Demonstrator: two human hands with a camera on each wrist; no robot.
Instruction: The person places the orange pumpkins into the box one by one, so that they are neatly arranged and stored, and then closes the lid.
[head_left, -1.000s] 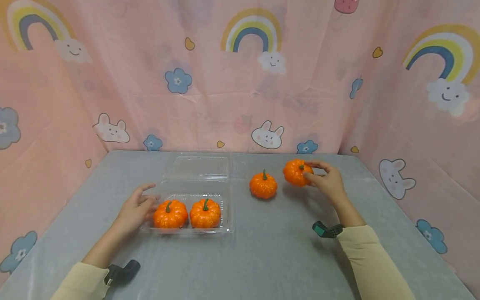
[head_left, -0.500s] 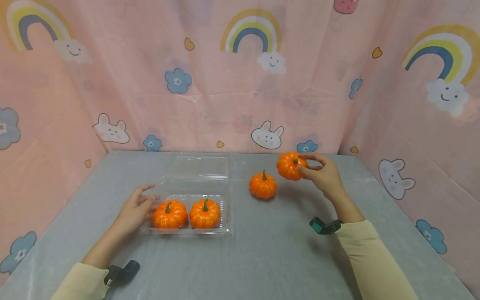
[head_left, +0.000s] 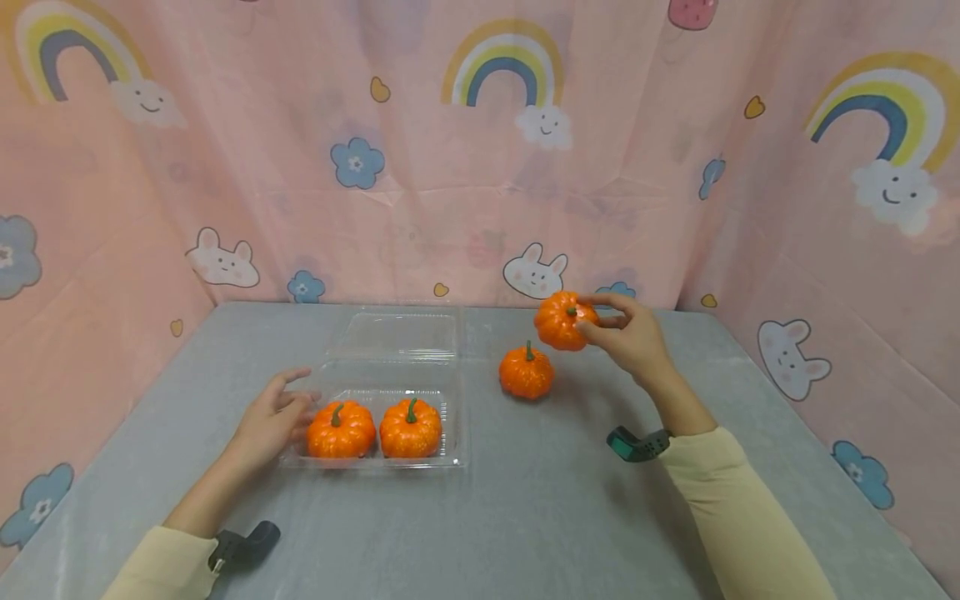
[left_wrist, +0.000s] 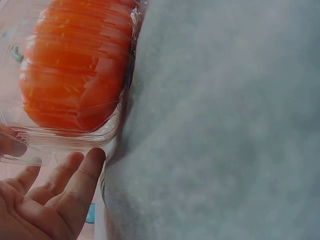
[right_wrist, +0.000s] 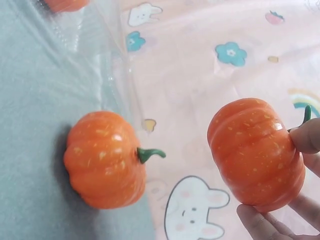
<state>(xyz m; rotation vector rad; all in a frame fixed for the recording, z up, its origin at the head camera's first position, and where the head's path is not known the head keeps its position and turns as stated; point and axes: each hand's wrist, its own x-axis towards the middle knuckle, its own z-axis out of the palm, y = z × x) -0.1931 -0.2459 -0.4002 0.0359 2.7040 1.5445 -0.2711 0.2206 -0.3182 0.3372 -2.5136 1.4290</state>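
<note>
My right hand [head_left: 630, 337] holds a small orange pumpkin [head_left: 564, 321] raised at the back right, thumb near its green stem and fingers at its other side. Just below and left of it, a second pumpkin [head_left: 527, 372] stands on the table, stem up. Two more, a left pumpkin [head_left: 341, 429] and a right pumpkin [head_left: 410, 428], sit side by side in the front of a clear plastic clamshell box [head_left: 454, 450]. Against the box's left side rests my left hand [head_left: 272, 419]; its fingertips [left_wrist: 95, 157] lie along the rim in the left wrist view, loosely extended.
The box's clear lid [head_left: 401, 333] lies folded back behind it, flat on the grey table [head_left: 517, 517]. A pink printed curtain [head_left: 450, 208] closes off the back and both sides. Dark wrist bands [head_left: 637, 446] stick out from both forearms.
My right hand has carried its pumpkin up and to the left, now behind and above the one standing on the table. My left hand and the box stay put.
</note>
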